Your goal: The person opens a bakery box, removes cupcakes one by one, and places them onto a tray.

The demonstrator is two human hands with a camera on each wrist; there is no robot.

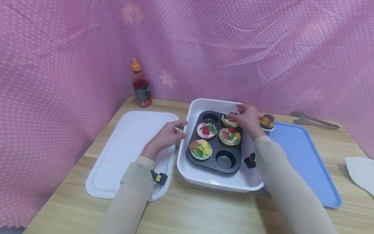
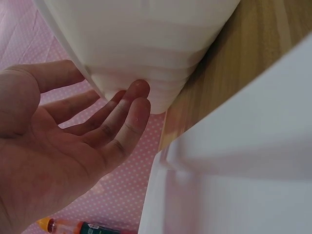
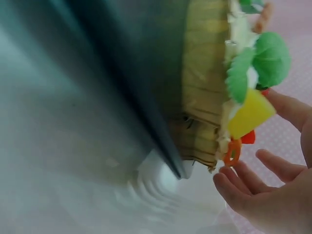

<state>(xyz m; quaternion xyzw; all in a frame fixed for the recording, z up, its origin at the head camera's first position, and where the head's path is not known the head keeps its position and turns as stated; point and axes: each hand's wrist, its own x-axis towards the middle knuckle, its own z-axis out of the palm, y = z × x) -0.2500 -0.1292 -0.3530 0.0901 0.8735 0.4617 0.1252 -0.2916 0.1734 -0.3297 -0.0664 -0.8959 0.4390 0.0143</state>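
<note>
A black muffin tin lies in a deep white basin. Several toy tarts with fruit toppings sit in its cups: a pink-cream tart, a tart with yellow and green pieces, a cream tart and one at the back right. My right hand is over that back-right tart, fingers spread and loosely bent around its edge; contact is unclear. My left hand is at the basin's left side, fingers relaxed, their tips near or against its outer wall.
A white tray lies left and a blue tray right of the basin. Behind the right hand stands another topped toy dessert. A sauce bottle, tongs and a white flat piece are also on the table.
</note>
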